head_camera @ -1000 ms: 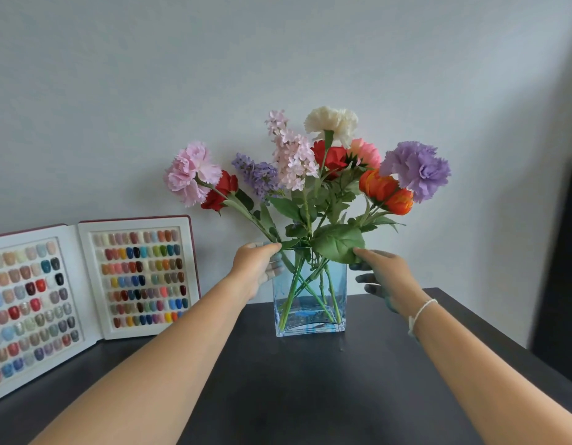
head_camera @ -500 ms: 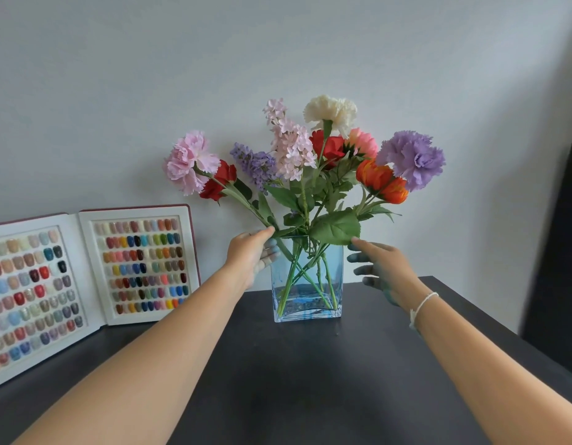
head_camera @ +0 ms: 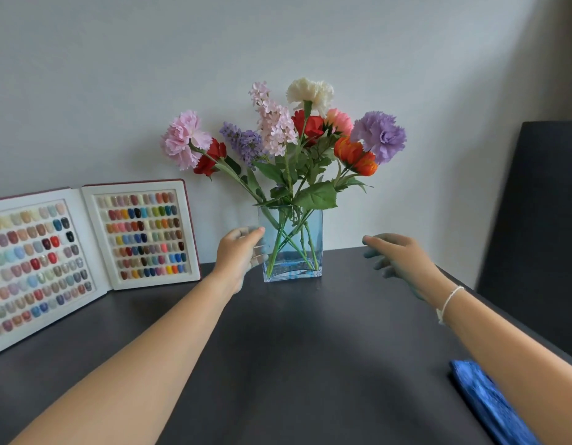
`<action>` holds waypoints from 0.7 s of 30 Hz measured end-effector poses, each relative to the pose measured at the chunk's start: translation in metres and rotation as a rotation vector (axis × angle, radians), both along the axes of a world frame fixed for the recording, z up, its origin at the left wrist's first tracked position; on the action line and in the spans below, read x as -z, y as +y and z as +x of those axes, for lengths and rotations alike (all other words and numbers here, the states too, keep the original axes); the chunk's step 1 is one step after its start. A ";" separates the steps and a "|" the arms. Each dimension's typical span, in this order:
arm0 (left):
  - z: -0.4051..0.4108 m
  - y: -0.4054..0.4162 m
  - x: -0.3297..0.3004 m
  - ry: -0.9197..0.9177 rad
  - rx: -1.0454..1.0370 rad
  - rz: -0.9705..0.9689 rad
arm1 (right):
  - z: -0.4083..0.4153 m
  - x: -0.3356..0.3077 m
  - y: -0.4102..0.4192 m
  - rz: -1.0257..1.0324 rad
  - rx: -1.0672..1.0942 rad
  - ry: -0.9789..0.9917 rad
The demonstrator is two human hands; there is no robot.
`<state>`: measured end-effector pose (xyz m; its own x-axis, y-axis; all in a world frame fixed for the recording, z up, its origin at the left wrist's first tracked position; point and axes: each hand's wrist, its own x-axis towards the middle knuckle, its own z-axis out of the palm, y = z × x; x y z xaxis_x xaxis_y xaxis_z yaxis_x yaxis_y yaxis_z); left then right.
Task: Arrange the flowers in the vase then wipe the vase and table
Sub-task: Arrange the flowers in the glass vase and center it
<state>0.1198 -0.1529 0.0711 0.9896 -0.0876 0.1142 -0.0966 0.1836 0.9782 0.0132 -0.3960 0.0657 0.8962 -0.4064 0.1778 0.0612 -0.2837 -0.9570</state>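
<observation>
Hands out front, both arms stretched over the dark matte table (head_camera: 294,348). Left hand (head_camera: 238,255) loosely curled at the left wall of the vase (head_camera: 291,245), fingers apart, blurred; contact with the glass can't be told. Right hand (head_camera: 398,260) hangs well right of the vase, palm down, fingers spread, holding nothing, white bracelet (head_camera: 448,303) at the wrist. Vase is square clear bluish glass, standing at the table's back edge by the wall, flowers (head_camera: 287,136) fanned out of it, green stems crossing inside. Blue cloth (head_camera: 490,403) lower right, partly under the right forearm and cut off by the frame. Nail-colour sample book (head_camera: 85,252) open at left, cut off.
</observation>
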 end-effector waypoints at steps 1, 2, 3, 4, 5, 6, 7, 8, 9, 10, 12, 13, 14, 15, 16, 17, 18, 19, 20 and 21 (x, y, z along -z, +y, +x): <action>-0.008 -0.001 0.004 0.004 0.010 0.005 | -0.010 0.004 -0.002 -0.057 0.003 0.009; -0.017 -0.003 0.008 0.006 0.022 0.011 | -0.019 0.008 -0.005 -0.110 0.005 0.019; -0.025 -0.006 0.011 0.008 0.036 0.016 | -0.029 0.012 -0.009 -0.159 0.008 0.033; -0.034 -0.009 0.016 0.011 0.051 0.023 | -0.039 0.017 -0.013 -0.209 0.013 0.051; -0.043 -0.012 0.020 0.015 0.068 0.029 | -0.050 0.022 -0.018 -0.266 0.017 0.072; -0.052 -0.017 0.024 0.017 0.087 0.039 | -0.060 0.028 -0.023 -0.329 0.022 0.097; -0.061 -0.022 0.029 0.015 0.108 0.056 | -0.071 0.034 -0.028 -0.389 0.031 0.128; -0.070 -0.028 0.033 0.011 0.130 0.078 | -0.082 0.039 -0.034 -0.438 0.046 0.163; -0.079 -0.035 0.038 0.006 0.155 0.098 | -0.093 0.044 -0.040 -0.474 0.061 0.199; -0.089 -0.042 0.042 0.001 0.183 0.118 | -0.104 0.049 -0.047 -0.501 0.076 0.233; -0.106 -0.059 0.051 -0.010 0.248 0.179 | -0.124 0.055 -0.062 -0.539 0.105 0.288; -0.114 -0.067 0.055 -0.019 0.282 0.221 | -0.134 0.058 -0.069 -0.558 0.118 0.312; -0.122 -0.076 0.059 -0.033 0.315 0.268 | -0.142 0.061 -0.077 -0.586 0.127 0.335; -0.129 -0.085 0.063 -0.055 0.346 0.314 | -0.149 0.063 -0.085 -0.627 0.129 0.358; -0.136 -0.094 0.067 -0.078 0.378 0.357 | -0.156 0.065 -0.092 -0.672 0.127 0.378; -0.142 -0.104 0.070 -0.101 0.412 0.399 | -0.162 0.067 -0.099 -0.706 0.122 0.395; -0.149 -0.114 0.073 -0.127 0.444 0.446 | -0.167 0.069 -0.105 -0.722 0.117 0.413; -0.155 -0.124 0.076 -0.157 0.475 0.501 | -0.171 0.071 -0.110 -0.729 0.113 0.433; -0.160 -0.133 0.078 -0.187 0.507 0.564 | -0.174 0.074 -0.115 -0.738 0.111 0.459; -0.165 -0.143 0.081 -0.215 0.537 0.632 | -0.177 0.076 -0.118 -0.749 0.110 0.488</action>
